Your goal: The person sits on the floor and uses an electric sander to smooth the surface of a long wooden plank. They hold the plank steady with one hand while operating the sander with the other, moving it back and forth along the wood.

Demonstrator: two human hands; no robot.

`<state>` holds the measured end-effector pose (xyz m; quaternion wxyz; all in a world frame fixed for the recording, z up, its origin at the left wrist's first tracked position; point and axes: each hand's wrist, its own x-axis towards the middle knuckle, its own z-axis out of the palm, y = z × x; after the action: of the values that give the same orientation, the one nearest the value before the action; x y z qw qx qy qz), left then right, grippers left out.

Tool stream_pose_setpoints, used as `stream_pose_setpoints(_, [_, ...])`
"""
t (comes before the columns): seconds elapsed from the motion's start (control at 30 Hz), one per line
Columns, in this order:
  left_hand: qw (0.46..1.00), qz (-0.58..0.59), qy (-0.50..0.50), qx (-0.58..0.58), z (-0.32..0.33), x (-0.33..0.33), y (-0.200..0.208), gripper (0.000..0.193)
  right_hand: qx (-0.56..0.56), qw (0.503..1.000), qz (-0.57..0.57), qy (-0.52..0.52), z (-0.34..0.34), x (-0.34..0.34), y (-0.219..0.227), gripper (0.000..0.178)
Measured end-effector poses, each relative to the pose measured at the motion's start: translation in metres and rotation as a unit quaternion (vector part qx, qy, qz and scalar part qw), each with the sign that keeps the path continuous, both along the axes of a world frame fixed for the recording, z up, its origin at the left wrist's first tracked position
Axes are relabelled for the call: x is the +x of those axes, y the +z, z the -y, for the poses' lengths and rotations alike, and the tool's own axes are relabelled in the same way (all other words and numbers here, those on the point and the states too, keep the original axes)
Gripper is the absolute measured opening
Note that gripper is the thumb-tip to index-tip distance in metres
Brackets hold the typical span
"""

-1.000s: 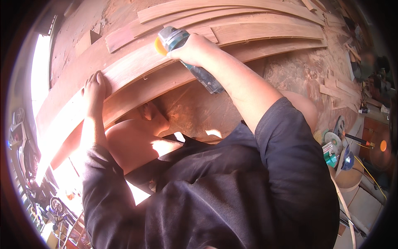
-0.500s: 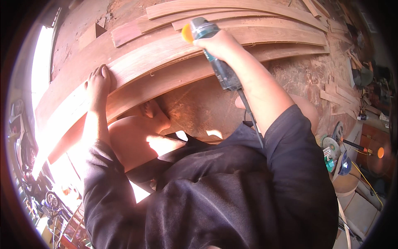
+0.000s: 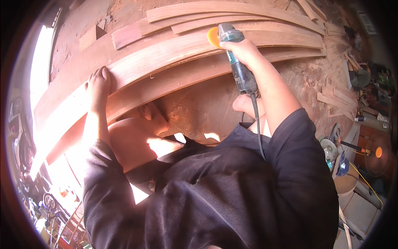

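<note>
A long curved wooden plank point(image 3: 161, 58) lies across in front of me, with another curved plank point(image 3: 182, 85) just below its near edge. My left hand point(image 3: 98, 79) grips the upper plank toward its left part, fingers closed over the edge. In my right hand point(image 3: 244, 50) is a teal and black angle grinder point(image 3: 243, 79), held round its front body. Its yellow disc point(image 3: 213, 38) is at the plank's right part; whether it touches the wood I cannot tell. A dark cord point(image 3: 258, 124) runs from the grinder's back end down to my lap.
Several more curved planks point(image 3: 232, 7) lie beyond, with a small wood block point(image 3: 88, 38) at the far left. Wood offcuts point(image 3: 338, 97) are piled at right, near a second tool with a grey disc point(image 3: 328, 148). My bare foot point(image 3: 157, 117) is beneath the planks.
My right hand has carried the grinder to the right along the plank, and the tool has turned a little more upright. My left hand stays at the same place.
</note>
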<state>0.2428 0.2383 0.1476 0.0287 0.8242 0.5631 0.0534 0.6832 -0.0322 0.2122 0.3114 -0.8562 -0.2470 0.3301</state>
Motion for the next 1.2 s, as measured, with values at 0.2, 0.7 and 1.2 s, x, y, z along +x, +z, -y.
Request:
stream_pose_setpoints(0.2, [1.0,-0.001,0.01,0.002,-0.008,-0.014,-0.026,0.055,-0.045,0.994,0.053,0.088,-0.03,-0.113,0.037,0.086])
stream_pose_setpoints(0.7, [0.948,-0.149,-0.279,0.0,0.018,-0.053,0.008,0.106,0.326,0.921,-0.192,-0.091,0.162,0.025,0.092,0.035])
stream_pose_setpoints(1.2, [0.945,0.017,-0.309,0.107,0.139,0.355,0.067,0.094,0.587,0.643,-0.332,-0.363,0.326,0.109,0.09,0.071])
